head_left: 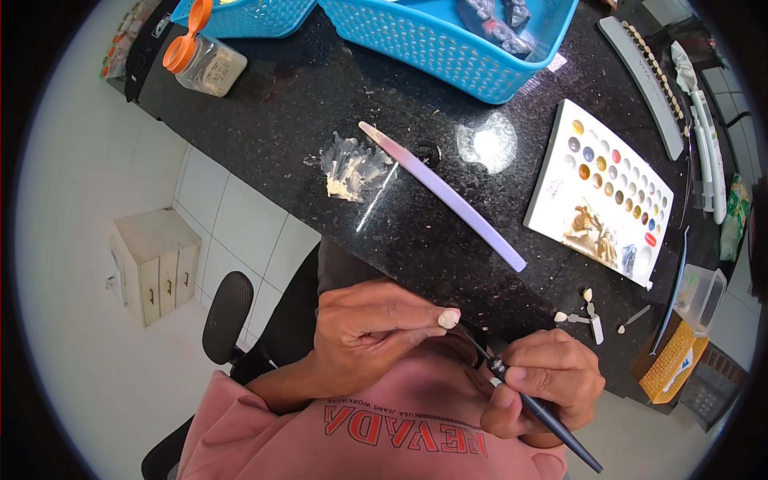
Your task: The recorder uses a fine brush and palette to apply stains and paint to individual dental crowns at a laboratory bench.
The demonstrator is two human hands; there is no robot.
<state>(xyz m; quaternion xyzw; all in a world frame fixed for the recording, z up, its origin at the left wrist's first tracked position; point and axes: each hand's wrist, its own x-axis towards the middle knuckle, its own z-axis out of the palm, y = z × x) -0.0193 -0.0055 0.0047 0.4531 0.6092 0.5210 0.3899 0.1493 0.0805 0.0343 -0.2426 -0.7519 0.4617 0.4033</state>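
Note:
Between the thumb and fingertips of my left hand (360,332) is a small off-white dental crown (449,318). My right hand (556,376) grips a slim black brush (566,432) like a pen. Its thin tip points up and left, right at the crown's edge; whether it touches I cannot tell. Both hands are close together in front of my pink shirt, by the near edge of the black countertop (320,88). Farther off lies a purple spatula (456,200), its pale end beside a smear of cream paste (348,172).
A white palette (552,192) with coloured wells lies at right, near tooth-shade tabs (596,328). A tooth shade guide (640,80) sits behind it. Blue baskets (432,52) and an orange-capped jar (212,68) stand at the back. A yellow woven basket (674,364) is at far right.

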